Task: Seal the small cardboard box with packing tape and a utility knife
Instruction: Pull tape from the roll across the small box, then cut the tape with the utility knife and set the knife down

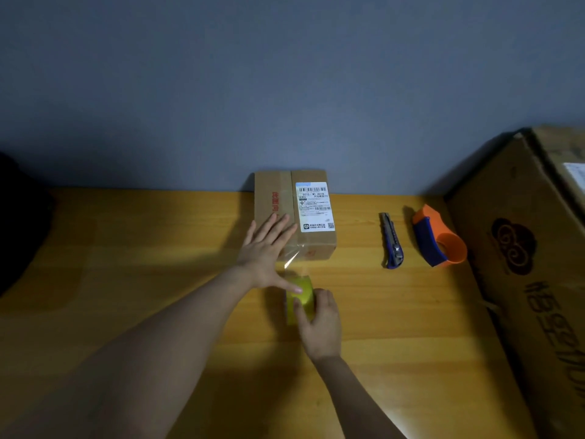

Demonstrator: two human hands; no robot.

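A warm-toned wooden table (126, 280) (grain running sideways) meets a plain grey-blue wall (285, 74) in dim light.

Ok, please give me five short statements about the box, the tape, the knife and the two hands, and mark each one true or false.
1. The left hand lies flat on the small cardboard box. True.
2. The right hand holds the utility knife. False: it holds the roll of packing tape; the knife lies untouched on the wooden table.
3. A strip of tape runs from the roll up to the box. True.
4. The orange and blue tape dispenser lies left of the small box. False: it lies right of it, beyond the knife.
5. The white shipping label is on top of the small box. True.
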